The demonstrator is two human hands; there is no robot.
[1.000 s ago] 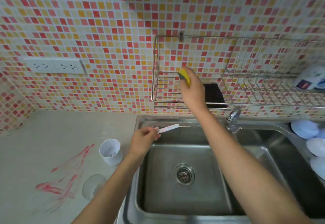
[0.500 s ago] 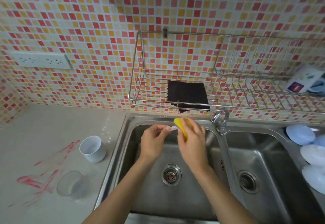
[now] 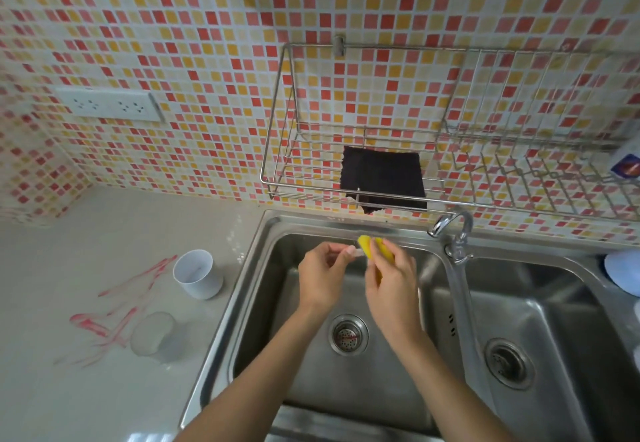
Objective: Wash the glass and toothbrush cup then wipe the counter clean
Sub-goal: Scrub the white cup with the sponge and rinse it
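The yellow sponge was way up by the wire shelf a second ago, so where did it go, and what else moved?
The right hand brought the yellow sponge down from the wire rack to the sink, meeting the left hand, which still pinches the toothbrush. The white cup, glass, red smears and black cloth stayed put.

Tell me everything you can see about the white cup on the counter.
The white cup is a plain, opaque cylinder that looks like plastic, with no handle. It stands upright and open-topped on the grey counter, just left of the sink's rim. Its inside looks empty apart from faint marks at the bottom. Red smears streak the counter on its left, and the clear glass stands nearer the camera, apart from it. Neither hand touches it.
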